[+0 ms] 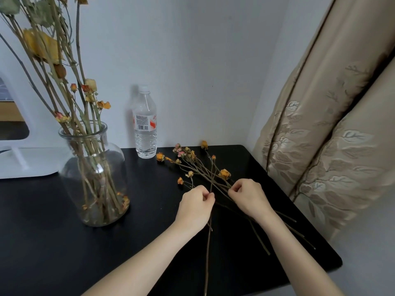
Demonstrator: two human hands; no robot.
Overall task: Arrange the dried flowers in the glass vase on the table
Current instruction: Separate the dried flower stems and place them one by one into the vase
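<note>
A clear glass vase (94,189) stands on the left of the black table (64,242), holding several tall dried stems that rise past the top of the frame. A loose pile of dried flowers (198,165) with orange and pink heads lies on the table's right half. My left hand (195,207) pinches one long thin stem (208,248) that runs down toward me. My right hand (249,196) sits close beside it, fingers closed on stems in the pile.
A plastic water bottle (145,127) stands by the wall behind the pile. A beige patterned curtain (331,135) hangs at the right, near the table's rounded corner. A white object (27,159) rests at the back left.
</note>
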